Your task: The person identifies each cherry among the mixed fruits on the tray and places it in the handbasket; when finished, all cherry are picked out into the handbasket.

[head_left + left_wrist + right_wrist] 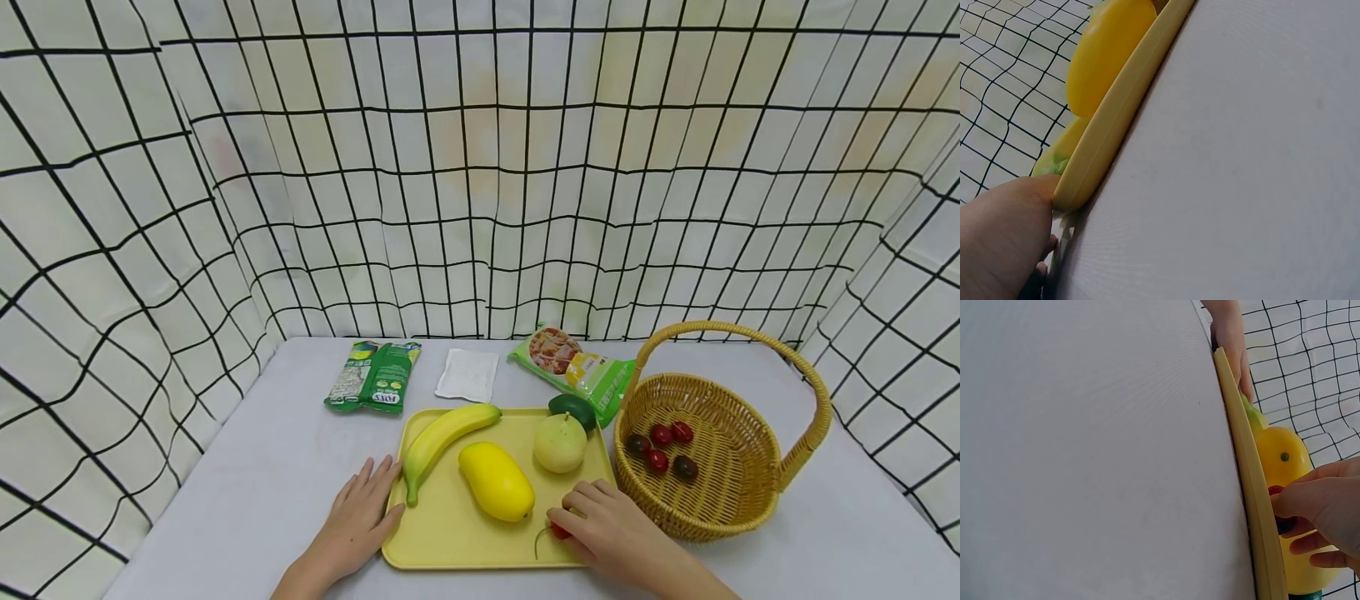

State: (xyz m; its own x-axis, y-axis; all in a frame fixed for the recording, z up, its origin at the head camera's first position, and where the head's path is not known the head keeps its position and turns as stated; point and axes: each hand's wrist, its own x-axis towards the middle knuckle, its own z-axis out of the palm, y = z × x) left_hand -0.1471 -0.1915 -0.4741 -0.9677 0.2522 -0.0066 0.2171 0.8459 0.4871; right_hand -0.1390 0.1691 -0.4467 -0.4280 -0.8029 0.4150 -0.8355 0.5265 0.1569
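My right hand (pixel 609 527) pinches a red cherry (pixel 558 531) with a thin stem at the front right of the yellow tray (pixel 442 537). Seen from the right wrist, thumb and fingers close around the red cherry (pixel 1276 489), and a dark one (pixel 1285 525) shows just beside it. With fingers extended, my left hand (pixel 358 515) rests against the tray's left rim, thumb at the edge. Near it lies a banana (pixel 442 437). A yellow mango (pixel 497 483) sits mid-tray, and a round pale-green fruit (pixel 560 444) and a dark green avocado (pixel 573 410) occupy the back right corner.
Right of the tray stands a wicker basket (pixel 738 454) with a tall arched handle, several red and dark cherries (pixel 658 461) inside. Behind the tray lie a green snack packet (pixel 375 377), a white square packet (pixel 467 375) and a green food bag (pixel 577 367). Grid-patterned cloth surrounds the table.
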